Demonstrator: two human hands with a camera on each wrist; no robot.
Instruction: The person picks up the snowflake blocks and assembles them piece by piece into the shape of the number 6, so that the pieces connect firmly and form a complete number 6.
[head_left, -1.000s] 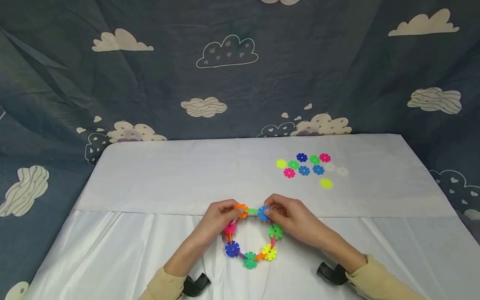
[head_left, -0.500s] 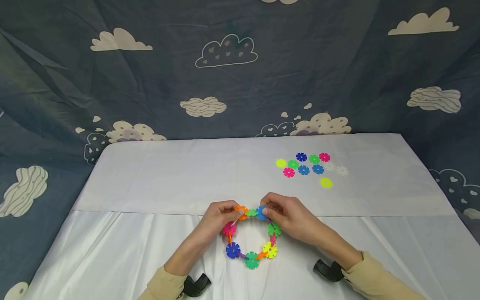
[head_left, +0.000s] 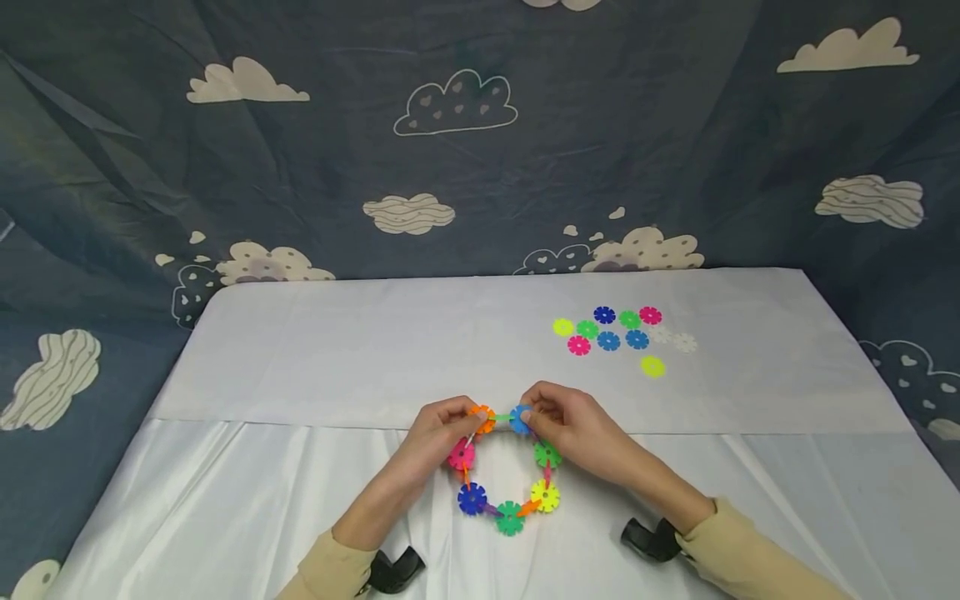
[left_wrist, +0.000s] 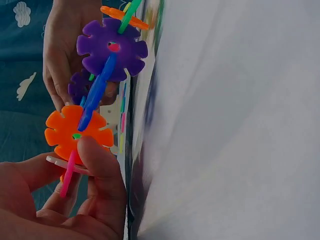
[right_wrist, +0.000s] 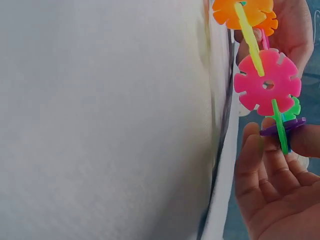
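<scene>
Both hands hold up a closed ring of slotted plastic discs [head_left: 510, 517], flat discs alternating with edge-on ones. At the ring's upper left, my left hand [head_left: 437, 435] pinches an orange disc [head_left: 488, 419] between thumb and fingers. My right hand [head_left: 581, 427] pinches a blue disc [head_left: 516, 419] at the upper right. An edge-on green disc [head_left: 502, 417] spans the two. In the left wrist view, the left thumb presses the orange disc beside white and pink ones. The right wrist view has a pink disc [right_wrist: 256, 80] above the right fingers, where green and purple discs meet.
Loose discs in several colours lie at the back right of the white-covered table [head_left: 337, 358], among them a yellow one [head_left: 653, 367] nearer the front. A dark cloud-print curtain [head_left: 480, 183] hangs behind. Black wrist straps [head_left: 651, 542] show at both beige sleeves.
My right hand has shifted slightly left and away from me, bringing the blue disc closer to the orange one. The ring's lower part has swung a little right. Both grips stay the same.
</scene>
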